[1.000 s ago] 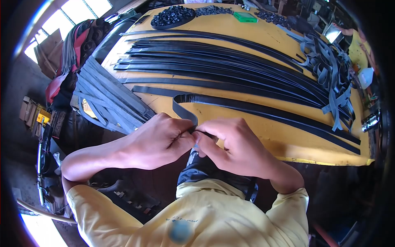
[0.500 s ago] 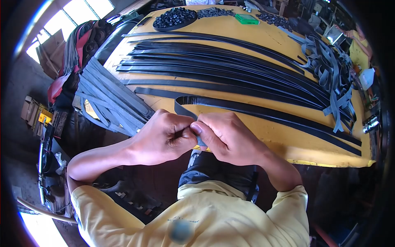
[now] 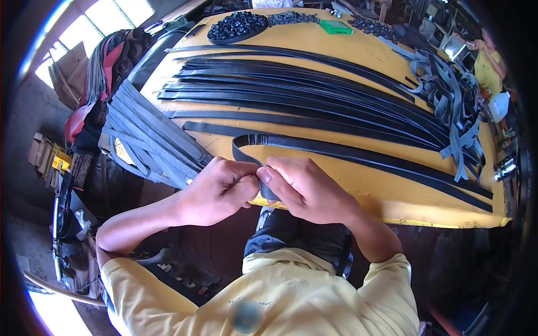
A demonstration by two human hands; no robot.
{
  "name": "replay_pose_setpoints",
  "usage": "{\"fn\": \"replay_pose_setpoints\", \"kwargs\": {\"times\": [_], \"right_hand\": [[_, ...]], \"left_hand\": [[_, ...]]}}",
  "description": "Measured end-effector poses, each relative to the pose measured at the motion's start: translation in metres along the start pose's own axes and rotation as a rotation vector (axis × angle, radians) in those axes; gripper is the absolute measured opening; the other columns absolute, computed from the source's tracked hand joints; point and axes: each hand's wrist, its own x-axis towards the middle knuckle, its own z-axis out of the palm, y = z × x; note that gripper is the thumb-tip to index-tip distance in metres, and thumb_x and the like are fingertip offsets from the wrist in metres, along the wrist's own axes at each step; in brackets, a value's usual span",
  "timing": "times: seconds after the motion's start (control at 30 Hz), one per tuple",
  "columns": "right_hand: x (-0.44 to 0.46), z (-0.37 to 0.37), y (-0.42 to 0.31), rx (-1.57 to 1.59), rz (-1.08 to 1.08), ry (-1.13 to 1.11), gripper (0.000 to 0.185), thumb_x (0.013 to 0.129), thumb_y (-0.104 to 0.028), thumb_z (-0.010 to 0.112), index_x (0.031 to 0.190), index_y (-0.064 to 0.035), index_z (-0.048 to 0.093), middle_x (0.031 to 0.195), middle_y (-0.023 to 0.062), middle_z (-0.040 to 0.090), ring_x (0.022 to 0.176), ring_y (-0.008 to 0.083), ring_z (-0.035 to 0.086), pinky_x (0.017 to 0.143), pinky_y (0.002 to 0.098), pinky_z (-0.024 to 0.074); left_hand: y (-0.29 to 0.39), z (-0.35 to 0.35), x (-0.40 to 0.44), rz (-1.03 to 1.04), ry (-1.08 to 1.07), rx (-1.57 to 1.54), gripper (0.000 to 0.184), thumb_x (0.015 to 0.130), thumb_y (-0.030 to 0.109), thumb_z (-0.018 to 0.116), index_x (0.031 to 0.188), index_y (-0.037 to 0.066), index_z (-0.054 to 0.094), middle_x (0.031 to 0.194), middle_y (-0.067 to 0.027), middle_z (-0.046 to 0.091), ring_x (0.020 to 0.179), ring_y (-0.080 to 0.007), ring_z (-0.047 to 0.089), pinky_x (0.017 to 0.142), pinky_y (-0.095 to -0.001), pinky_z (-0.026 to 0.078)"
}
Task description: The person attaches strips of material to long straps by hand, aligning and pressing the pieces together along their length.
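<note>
A long black strap (image 3: 314, 144), leather-like, curves back on itself at the front of the table and runs into my hands. My left hand (image 3: 216, 190) is closed around the strap near its bend, the fingers curled in. Close against it, my right hand (image 3: 308, 189) pinches the same strap, thumb on top. A short dark stretch of the strap shows between the two hands, just over the table's front edge. What lies inside my curled fingers is hidden.
Many black straps (image 3: 269, 89) lie lengthwise on the yellow table (image 3: 358, 193). Grey strips (image 3: 151, 131) hang over its left end; tangled strips (image 3: 448, 95) lie at right. Farther back are a tray of small black pieces (image 3: 238, 25) and a green box (image 3: 336, 27). A person (image 3: 487, 64) is at far right.
My hands have drawn slightly apart, the left shifting a little left, so more of the strap shows between them. The strap's bend has moved slightly left.
</note>
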Motion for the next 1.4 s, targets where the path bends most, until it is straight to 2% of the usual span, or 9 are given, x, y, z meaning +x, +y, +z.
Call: {"fn": "replay_pose_setpoints", "kwargs": {"times": [0.17,0.23,0.5,0.6,0.67,0.87,0.9,1.2,1.4], "right_hand": [[-0.002,-0.01,0.001,0.051,0.07,-0.08,0.027,0.111,-0.016,0.048,0.094,0.0035,0.056,0.073,0.0148,0.05,0.065,0.0258,0.048,0.063,0.0367,0.0415],[-0.002,-0.009,0.002,0.107,0.071,-0.05,0.037,0.113,-0.026,0.044,0.096,0.0032,0.06,0.078,0.0202,0.063,0.067,0.0347,0.06,0.067,0.0399,0.0483],[-0.001,-0.007,-0.005,0.202,0.077,-0.046,0.037,0.112,-0.026,0.046,0.098,0.0021,0.065,0.083,0.017,0.067,0.071,0.0294,0.061,0.072,0.0374,0.05],[-0.003,-0.003,-0.005,0.035,-0.004,0.03,0.035,0.109,-0.024,0.05,0.092,0.0016,0.066,0.079,0.0174,0.067,0.072,0.0325,0.066,0.071,0.0419,0.0506],[-0.007,0.0,-0.012,0.105,0.019,0.016,0.035,0.109,-0.024,0.051,0.089,0.0014,0.066,0.074,0.0197,0.065,0.068,0.035,0.064,0.068,0.0437,0.0494],[-0.003,-0.008,-0.015,0.079,-0.058,-0.011,0.038,0.108,-0.022,0.051,0.084,0.0029,0.066,0.067,0.0206,0.063,0.061,0.037,0.063,0.062,0.043,0.0492],[-0.002,-0.003,-0.014,0.108,-0.128,0.02,0.037,0.11,-0.024,0.05,0.087,-0.0021,0.067,0.063,0.0129,0.059,0.055,0.0279,0.058,0.058,0.0392,0.0459],[-0.003,-0.004,-0.017,0.224,-0.102,-0.091,0.04,0.111,-0.026,0.05,0.084,-0.002,0.067,0.072,0.0077,0.068,0.057,0.0188,0.063,0.058,0.0359,0.0479],[-0.001,0.007,-0.007,0.009,-0.145,-0.048,0.032,0.107,-0.018,0.052,0.084,-0.0004,0.067,0.076,0.0111,0.07,0.064,0.0273,0.065,0.064,0.0385,0.0499]], "left_hand": [[0.014,-0.009,0.0,-0.013,-0.159,0.184,0.049,0.111,0.033,0.037,0.09,-0.003,0.061,0.071,-0.0094,0.064,0.067,-0.0187,0.068,0.065,-0.032,0.057],[0.014,-0.01,0.001,0.008,-0.189,0.322,0.052,0.113,0.041,0.038,0.096,-0.003,0.059,0.074,-0.0108,0.065,0.068,-0.0204,0.069,0.067,-0.0334,0.057],[0.004,-0.015,0.0,0.117,-0.184,0.21,0.037,0.112,0.024,0.045,0.093,-0.005,0.057,0.075,-0.0135,0.063,0.068,-0.0255,0.065,0.067,-0.0395,0.052],[0.013,-0.016,0.0,0.105,-0.071,0.362,0.02,0.098,0.009,0.048,0.093,-0.006,0.06,0.08,-0.0205,0.065,0.072,-0.0372,0.066,0.069,-0.0451,0.052],[0.023,-0.012,0.0,0.034,-0.069,0.403,0.022,0.098,0.012,0.049,0.092,-0.006,0.061,0.08,-0.0234,0.064,0.072,-0.0424,0.064,0.068,-0.0472,0.051],[0.009,-0.011,-0.004,0.086,-0.05,0.233,0.048,0.104,0.037,0.045,0.093,-0.007,0.062,0.077,-0.0161,0.067,0.07,-0.0277,0.074,0.065,-0.037,0.059],[0.011,-0.012,-0.003,0.108,-0.065,0.289,0.049,0.105,0.037,0.044,0.094,-0.007,0.062,0.08,-0.0167,0.068,0.069,-0.0284,0.074,0.064,-0.0353,0.059],[0.024,-0.024,-0.005,0.238,-0.257,0.427,0.026,0.101,0.016,0.047,0.104,-0.004,0.064,0.088,-0.0166,0.071,0.081,-0.0323,0.072,0.072,-0.0388,0.055],[0.012,-0.019,-0.005,0.208,-0.234,0.381,0.019,0.095,0.006,0.048,0.095,-0.007,0.062,0.076,-0.0166,0.07,0.069,-0.0277,0.072,0.066,-0.037,0.055]]}}
